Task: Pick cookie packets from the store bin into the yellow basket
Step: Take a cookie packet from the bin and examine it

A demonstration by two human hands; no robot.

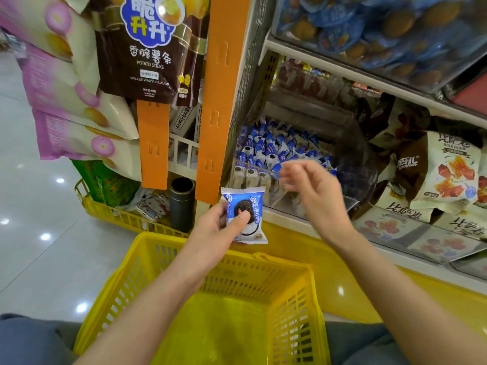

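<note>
While the left hand (214,228) holds it, the cookie packet (254,204) stands upright in the air above the far rim of the yellow basket (147,250), in front of the lower shelf edge. The packet is a small, flat, roughly square pouch of glossy blue and white film with crimped, saw-toothed ends and a printed dark round cookie. The left thumb (243,216) presses on the front face, and the remaining fingers curl behind the left edge, forming a firm pinch. The left forearm extends up from the lower frame edge across the basket.

The basket is rigid yellow plastic with lattice walls.

The right hand (313,191) hovers near the front lip of the clear plastic bin (355,167), palm turned away from the camera. Its fingers are blurred, loosely bent, and hold nothing. The bin contains a pile of matching packets (271,146).

Orange slotted hanging strips (218,101) stand to the left of the bin. A brown bag of potato sticks (150,48) hangs above them. The floor (34,206) is glossy tile.
</note>
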